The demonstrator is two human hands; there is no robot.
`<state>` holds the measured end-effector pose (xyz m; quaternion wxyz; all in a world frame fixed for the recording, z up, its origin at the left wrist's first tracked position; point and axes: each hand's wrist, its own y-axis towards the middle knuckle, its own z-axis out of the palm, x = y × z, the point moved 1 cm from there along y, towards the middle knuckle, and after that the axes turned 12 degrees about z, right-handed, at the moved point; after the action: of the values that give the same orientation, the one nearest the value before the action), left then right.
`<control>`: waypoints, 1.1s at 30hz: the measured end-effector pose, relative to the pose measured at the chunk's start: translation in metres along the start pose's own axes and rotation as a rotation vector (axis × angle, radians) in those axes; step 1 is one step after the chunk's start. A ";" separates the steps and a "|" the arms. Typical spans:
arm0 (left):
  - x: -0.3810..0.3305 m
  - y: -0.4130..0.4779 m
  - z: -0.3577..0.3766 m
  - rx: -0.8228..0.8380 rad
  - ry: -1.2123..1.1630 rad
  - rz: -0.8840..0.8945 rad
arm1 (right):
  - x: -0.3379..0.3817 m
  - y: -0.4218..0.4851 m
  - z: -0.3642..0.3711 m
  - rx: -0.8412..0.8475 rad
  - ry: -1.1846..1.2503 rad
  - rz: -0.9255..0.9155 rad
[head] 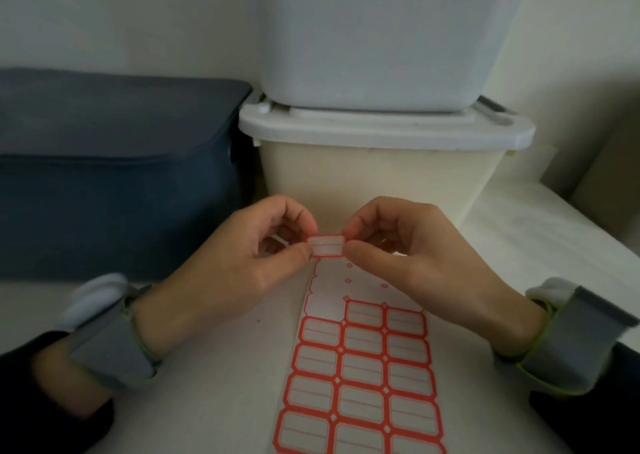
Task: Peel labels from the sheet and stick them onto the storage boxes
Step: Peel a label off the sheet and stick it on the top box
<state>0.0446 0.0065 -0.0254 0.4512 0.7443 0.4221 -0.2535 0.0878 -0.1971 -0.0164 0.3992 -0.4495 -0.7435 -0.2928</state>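
Note:
A small white label with a red border (326, 245) is held in the air between both hands, flat side toward me. My left hand (242, 256) pinches its left end and my right hand (408, 256) pinches its right end. Below them the label sheet (360, 377) lies flat on the white table, with several red-bordered labels in rows and bare backing at its top. Just behind my hands stands a cream storage box (377, 180) with a white lid (384, 128). A second pale box (377, 38) is stacked on that lid.
A dark blue fabric storage box (114, 173) stands at the left, beside the cream box. The white table (207, 384) runs to the front edge. Grey bands sit on both wrists. A pale wall lies behind.

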 end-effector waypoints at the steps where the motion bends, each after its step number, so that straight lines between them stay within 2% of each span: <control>1: -0.002 0.000 0.000 0.008 0.009 0.003 | 0.000 0.000 0.001 -0.009 -0.014 0.000; 7: -0.012 -0.001 0.006 0.030 0.032 0.032 | 0.001 0.000 0.002 -0.052 -0.003 -0.006; 13: -0.031 0.003 -0.002 -0.187 -0.073 0.087 | 0.018 -0.014 -0.013 -0.168 0.073 -0.016; 19: -0.066 0.022 -0.003 -0.268 0.070 0.158 | 0.055 -0.020 -0.039 -0.221 0.004 -0.097; 23: -0.086 0.038 -0.004 -0.345 0.078 0.183 | 0.074 -0.015 -0.051 -0.276 -0.044 -0.123; 33: -0.112 0.084 -0.019 -0.411 0.070 0.174 | 0.094 0.012 -0.070 -0.207 0.429 -0.002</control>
<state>0.0593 -0.0417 0.1067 0.5986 0.6787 0.4145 -0.0963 0.0958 -0.2063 0.1006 0.4995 -0.4148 -0.6082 -0.4567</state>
